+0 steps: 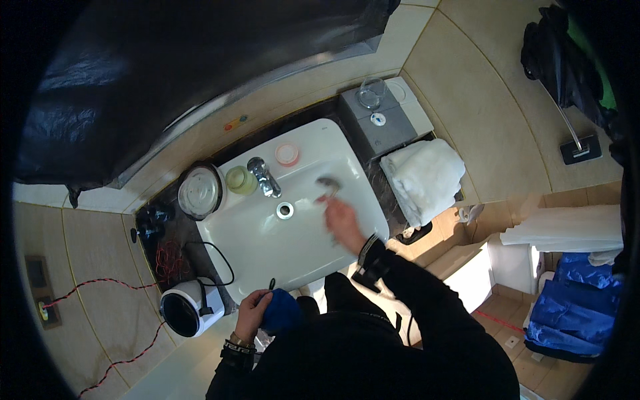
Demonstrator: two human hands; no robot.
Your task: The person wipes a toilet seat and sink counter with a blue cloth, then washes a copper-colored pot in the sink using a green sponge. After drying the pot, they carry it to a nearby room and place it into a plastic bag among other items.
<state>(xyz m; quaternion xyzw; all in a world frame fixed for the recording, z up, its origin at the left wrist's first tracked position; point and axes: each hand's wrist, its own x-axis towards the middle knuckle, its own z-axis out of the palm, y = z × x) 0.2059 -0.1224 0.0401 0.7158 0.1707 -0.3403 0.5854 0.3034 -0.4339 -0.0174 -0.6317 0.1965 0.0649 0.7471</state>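
Over the right half of a white washbasin [250, 255], my right hand [344, 224] is blurred by motion. At its fingertips is a small rounded, shiny object [328, 184], also blurred, and its exact kind cannot be made out. My left hand [251, 312] pinches a blue cloth item [282, 310] by its edge, at the basin's front rim close to my body. A chrome faucet [265, 177] stands at the back of the basin, behind the round drain [285, 210]. Between faucet and wall edge sit a pale green jar [241, 180] and a pink-rimmed round container [287, 154].
A lidded round container [200, 192] is at the basin's back left corner. A white appliance [192, 307] and red-black twisted wires [105, 282] lie left. Grey boxes [385, 130] carrying a glass [370, 95] and a folded white towel [424, 180] occupy the right counter.
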